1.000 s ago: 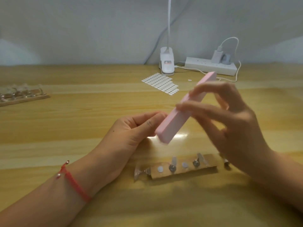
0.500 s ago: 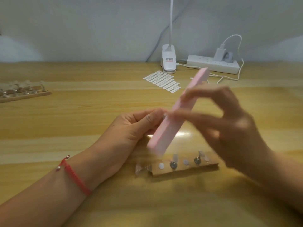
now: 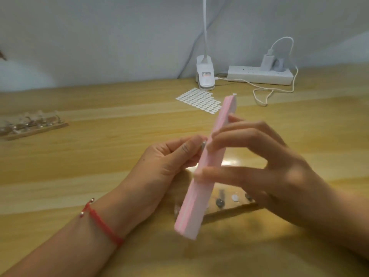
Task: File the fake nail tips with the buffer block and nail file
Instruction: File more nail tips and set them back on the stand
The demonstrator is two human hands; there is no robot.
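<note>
My right hand (image 3: 265, 166) pinches a long pink buffer block (image 3: 205, 170) between thumb and fingers and holds it steeply tilted over the table. My left hand (image 3: 167, 162) pinches a small clear nail tip (image 3: 203, 144) against the block's left side. Below the hands lies a wooden strip (image 3: 229, 202) with metal studs and white pads, partly hidden by the block and my right hand.
A second wooden holder (image 3: 34, 126) with several clear nail tips lies at the far left. A sheet of white adhesive dots (image 3: 199, 100), a white clip lamp base (image 3: 205, 76) and a power strip (image 3: 259, 74) with a charger and cable stand at the back.
The buffer block has slid down and toward me along the nail tip and stands steeper. My left hand has hardly moved.
</note>
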